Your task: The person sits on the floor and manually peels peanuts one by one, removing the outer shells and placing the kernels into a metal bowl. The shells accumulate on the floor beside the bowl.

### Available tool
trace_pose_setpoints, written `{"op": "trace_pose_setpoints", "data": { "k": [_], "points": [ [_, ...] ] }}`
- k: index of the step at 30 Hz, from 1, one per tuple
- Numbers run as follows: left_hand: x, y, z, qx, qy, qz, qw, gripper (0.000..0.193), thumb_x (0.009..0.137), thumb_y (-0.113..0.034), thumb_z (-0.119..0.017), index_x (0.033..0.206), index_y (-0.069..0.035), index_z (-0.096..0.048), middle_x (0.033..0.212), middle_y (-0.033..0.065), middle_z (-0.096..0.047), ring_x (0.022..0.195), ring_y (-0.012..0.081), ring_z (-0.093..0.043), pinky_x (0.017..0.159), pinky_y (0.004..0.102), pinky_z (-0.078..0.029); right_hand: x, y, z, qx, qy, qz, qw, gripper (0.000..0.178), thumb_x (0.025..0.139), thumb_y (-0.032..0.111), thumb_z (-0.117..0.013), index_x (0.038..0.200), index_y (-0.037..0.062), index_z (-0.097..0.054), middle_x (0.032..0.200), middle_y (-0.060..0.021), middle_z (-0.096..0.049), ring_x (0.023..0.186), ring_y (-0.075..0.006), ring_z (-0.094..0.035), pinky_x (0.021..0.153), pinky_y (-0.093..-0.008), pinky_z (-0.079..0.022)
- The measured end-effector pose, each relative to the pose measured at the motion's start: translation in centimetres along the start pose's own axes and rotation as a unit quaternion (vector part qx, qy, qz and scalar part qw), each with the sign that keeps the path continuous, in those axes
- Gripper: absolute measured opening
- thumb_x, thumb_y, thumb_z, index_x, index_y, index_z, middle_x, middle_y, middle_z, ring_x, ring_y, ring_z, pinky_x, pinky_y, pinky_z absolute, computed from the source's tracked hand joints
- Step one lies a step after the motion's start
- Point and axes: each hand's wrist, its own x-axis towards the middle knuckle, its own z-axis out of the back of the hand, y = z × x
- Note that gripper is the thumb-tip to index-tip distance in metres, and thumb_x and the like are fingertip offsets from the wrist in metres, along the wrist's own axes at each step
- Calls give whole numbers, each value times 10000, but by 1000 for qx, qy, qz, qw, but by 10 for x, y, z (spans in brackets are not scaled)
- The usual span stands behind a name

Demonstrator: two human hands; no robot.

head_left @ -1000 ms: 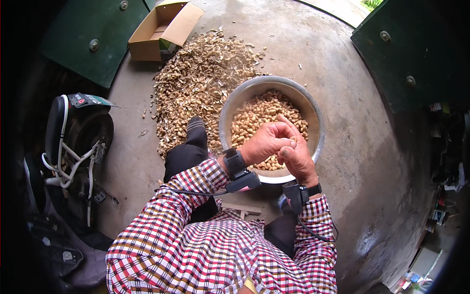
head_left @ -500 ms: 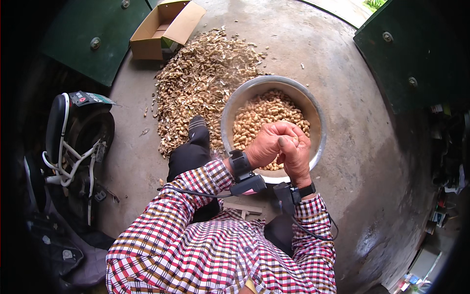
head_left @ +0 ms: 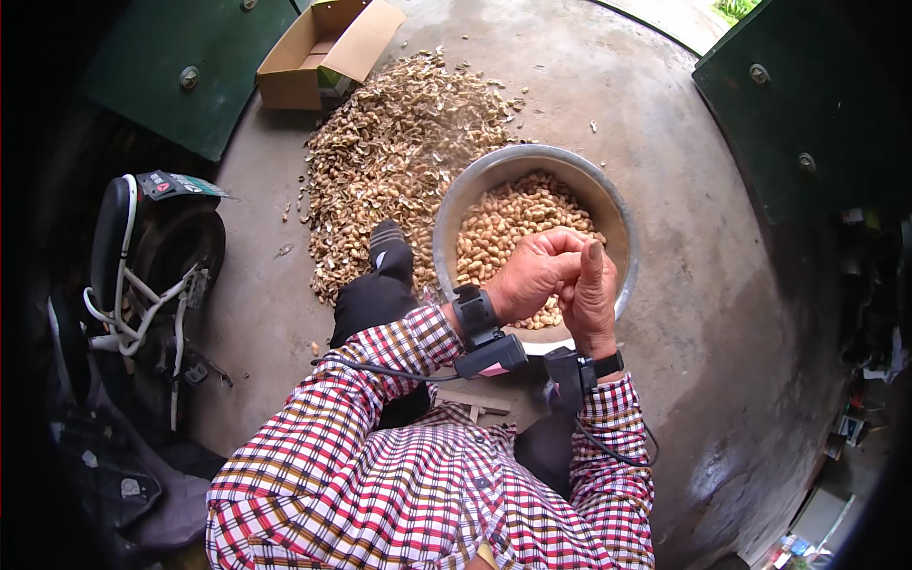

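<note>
Both hands meet above a round metal basin [head_left: 456,204] that holds a heap of unshelled peanuts [head_left: 508,217]. My left hand [head_left: 532,277] is closed, its fingers curled against the right hand. My right hand [head_left: 593,309] is closed too, with the thumb standing up and the other fingers bent inward. Whatever lies between the fingertips is hidden by the hands. A wide pile of broken peanut shells [head_left: 380,157] spreads over the floor just left of the basin and beyond it.
An open cardboard box [head_left: 290,88] stands behind the shell pile. Green metal doors [head_left: 793,114] flank the far opening. At the left is a small wheeled vehicle with a white frame [head_left: 142,313]. My dark-clad foot [head_left: 388,249] rests at the pile's edge. Clutter lines the right side.
My right thumb has risen from its bent position and now points up. The hands stay together over the basin. The whole view has shifted slightly.
</note>
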Motion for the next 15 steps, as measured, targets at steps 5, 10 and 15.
{"op": "trace_pose_setpoints", "data": {
  "k": [5, 10, 15],
  "points": [
    [1, 2, 6, -70, 14, 24, 997, 125, 794, -70, -592, 900, -46, -530, 790, 75, -598, 604, 99, -568, 508, 198, -472, 3, 6, 18, 107, -112, 18, 988, 545, 807, 530, -479, 913, 0, -555, 818, -52, -570, 689, -95, -532, 608, -193, -439],
    [2, 5, 11, -39, 18, 36, 998, 207, 803, -60, -580, 941, -38, -427, 745, 112, -594, 566, 128, -585, 468, 220, -495, -4, -1, 40, 12, -74, 23, 997, 388, 846, 414, -509, 873, 31, -569, 784, -2, -539, 715, -67, -489, 651, -203, -400],
    [-2, -1, 2, -36, 21, 53, 998, 199, 778, -63, -611, 934, -44, -488, 764, 104, -610, 527, 115, -580, 439, 195, -467, -4, 0, 43, -57, 1, -17, 998, 284, 871, 311, -515, 802, 39, -555, 728, 12, -529, 646, -39, -452, 560, -175, -357]
  ]
}}
